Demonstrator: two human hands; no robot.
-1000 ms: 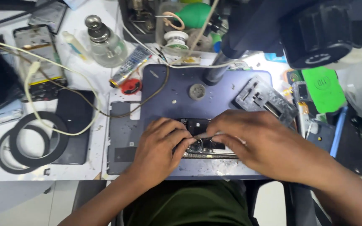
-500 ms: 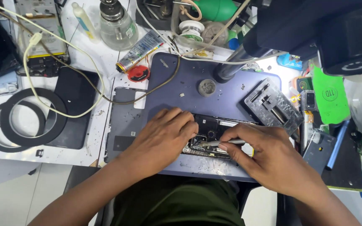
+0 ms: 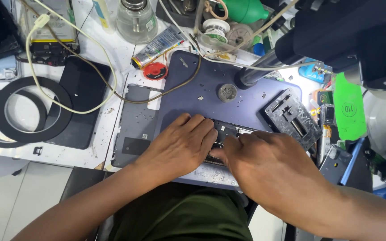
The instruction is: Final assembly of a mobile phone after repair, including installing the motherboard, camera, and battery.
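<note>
Hands meet over opened handset on cluttered worktop

Two bare hands converge on a dark, opened phone body lying near the front edge of a blue-grey rubber work mat, seen from above by the head camera. The left hand lies palm-down with its fingers stretched flat and together across the left part of the device, pressing on it rather than gripping. The right hand covers the right part, its fingers curled down toward the exposed interior; whether it pinches anything cannot be told, since the fingertips are hidden. The two hands touch over the middle of the phone.

Just right of the device, a grey metal slotted fixture sits tilted on the mat. A small round grey puck rests behind the hands, beside the black post of a microscope stand. To the left of the mat lies a dark grey flat phone back panel, and beyond it a black rectangular panel partly overlapped by two black rings. A cream-coloured cable loops across the white worktop. Farther back stand a clear glass bottle, a green rubber blower bulb and a red round tin.
</note>
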